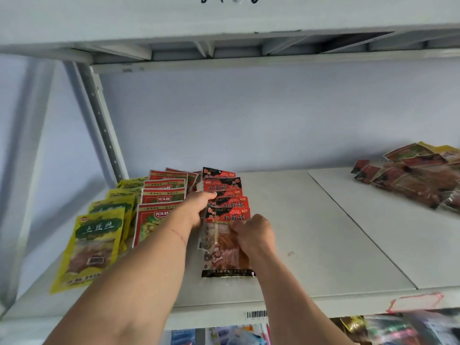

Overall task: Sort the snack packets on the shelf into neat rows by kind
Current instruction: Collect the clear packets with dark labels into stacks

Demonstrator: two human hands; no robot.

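Three rows of snack packets lie on the white shelf (311,232). Yellow packets (92,245) form the left row, red-and-green packets (159,202) the middle one, and red-and-black packets (224,185) the right one. My left hand (196,207) grips the left edge of the red-and-black row, thumb on top. My right hand (254,232) pinches the front red-and-black packet (224,252) near its upper right, fingers curled on it. That packet lies flat at the front of its row.
An unsorted heap of mixed packets (418,175) lies at the shelf's far right. A slanted metal upright (99,125) stands behind the left rows. Another shelf board (224,26) hangs overhead. More goods (373,329) show on the level below.
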